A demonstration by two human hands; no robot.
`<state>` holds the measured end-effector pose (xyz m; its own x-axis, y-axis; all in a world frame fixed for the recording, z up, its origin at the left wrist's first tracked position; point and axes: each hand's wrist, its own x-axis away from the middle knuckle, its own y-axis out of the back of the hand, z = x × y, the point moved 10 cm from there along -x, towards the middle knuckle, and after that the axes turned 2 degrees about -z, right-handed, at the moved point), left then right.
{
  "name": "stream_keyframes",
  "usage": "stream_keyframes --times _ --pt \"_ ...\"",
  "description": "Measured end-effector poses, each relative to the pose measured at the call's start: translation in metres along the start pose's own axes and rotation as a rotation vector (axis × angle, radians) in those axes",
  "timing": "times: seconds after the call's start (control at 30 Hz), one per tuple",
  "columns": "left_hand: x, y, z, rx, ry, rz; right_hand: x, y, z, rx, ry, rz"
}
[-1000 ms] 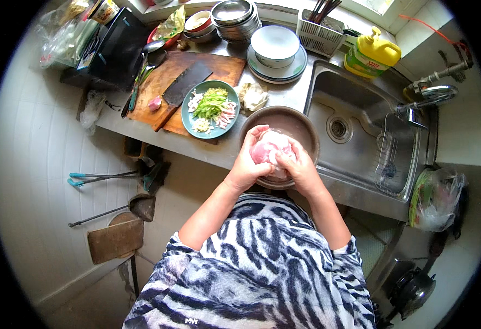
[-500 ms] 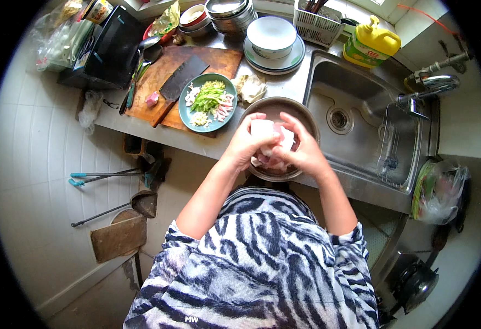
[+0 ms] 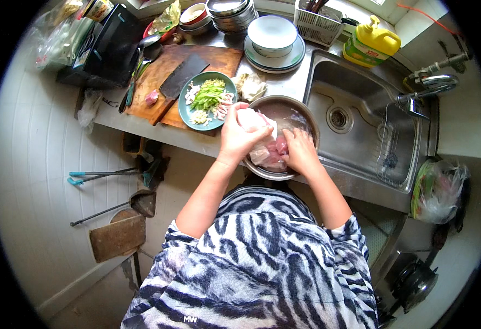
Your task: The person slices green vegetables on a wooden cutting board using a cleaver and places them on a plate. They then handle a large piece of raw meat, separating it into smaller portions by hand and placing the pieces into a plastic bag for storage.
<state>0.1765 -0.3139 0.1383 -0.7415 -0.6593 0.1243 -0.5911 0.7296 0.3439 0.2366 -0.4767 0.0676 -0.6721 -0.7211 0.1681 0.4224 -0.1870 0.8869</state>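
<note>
My left hand is closed around a pale slab of raw meat, raised over the left side of a round metal bowl. Inside the bowl, more pieces of raw meat, pink and whitish, lie in what looks like water. My right hand reaches into the bowl from the right with its fingers apart, fingertips touching the pink meat. Just left of the bowl, a green plate holds chopped green, white and pinkish ingredients in separate heaps.
A cleaver lies on the wooden cutting board. Behind the bowl are a crumpled pale cloth and stacked dishes. The steel sink adjoins on the right, with a faucet and a yellow jug.
Both hands held the pale meat together over the bowl. Now the left hand has carried it left, and the right hand has dropped away from it to the meat in the bowl.
</note>
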Motion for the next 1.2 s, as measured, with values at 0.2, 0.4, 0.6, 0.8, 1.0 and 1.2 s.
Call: stream_keyframes --times 0.2,0.4,0.6,0.8,1.0,1.2 --pt "0.006 -0.011 0.04 -0.115 0.029 -0.047 -0.024 -0.021 -0.013 -0.066 -0.073 0.278" --pt "0.003 -0.001 0.03 -0.05 -0.031 -0.109 -0.024 -0.005 -0.008 -0.149 -0.083 0.208" --pt "0.003 -0.003 0.036 0.002 0.024 -0.1 -0.006 0.043 0.0 -0.066 -0.137 0.12" --pt "0.007 -0.011 0.04 -0.081 0.008 -0.059 0.015 0.075 -0.023 -0.063 -0.312 0.025" --pt "0.015 -0.036 0.045 -0.361 0.011 0.189 0.034 0.089 -0.051 -0.212 -0.519 -0.078" --pt "0.016 -0.06 0.065 -0.471 0.022 0.301 0.044 0.066 -0.068 -0.631 -0.508 -0.231"
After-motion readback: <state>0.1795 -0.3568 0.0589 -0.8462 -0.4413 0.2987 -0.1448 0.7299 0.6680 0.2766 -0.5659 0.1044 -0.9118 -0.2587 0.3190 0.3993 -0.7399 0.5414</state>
